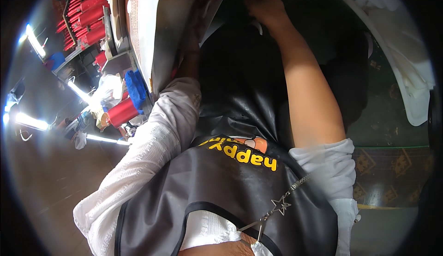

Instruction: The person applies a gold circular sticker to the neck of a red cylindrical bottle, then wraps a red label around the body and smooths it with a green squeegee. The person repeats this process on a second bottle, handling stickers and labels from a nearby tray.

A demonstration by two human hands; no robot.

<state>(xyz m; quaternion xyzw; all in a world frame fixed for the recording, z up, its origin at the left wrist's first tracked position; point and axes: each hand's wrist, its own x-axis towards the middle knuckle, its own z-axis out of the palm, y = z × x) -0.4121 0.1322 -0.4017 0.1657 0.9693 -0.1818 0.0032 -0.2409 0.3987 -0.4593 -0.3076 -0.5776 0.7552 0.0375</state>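
My right arm stretches forward, bare below a pushed-up white sleeve. At its end my right hand (pixel 266 7) is closed, its fingers curled inward in the shade; what they hold, if anything, does not show. A small pale curved edge (pixel 257 27) lies just below its wrist. My left forearm (pixel 188 66) runs up into deep shadow beside a large pale sheet-like panel (pixel 154 20), and the fingers of that hand cannot be made out. Between the arms a black apron (pixel 244 66) with yellow lettering covers my lap.
Red rolls (pixel 92 16) are stacked at the upper left. Below them are a blue cloth (pixel 134 90), another red roll (pixel 122 112) and a clear plastic bag (pixel 107 90). White fabric (pixel 406 66) hangs on the right, above a dark patterned surface (pixel 390 175). A star chain (pixel 280 205) hangs across my chest.
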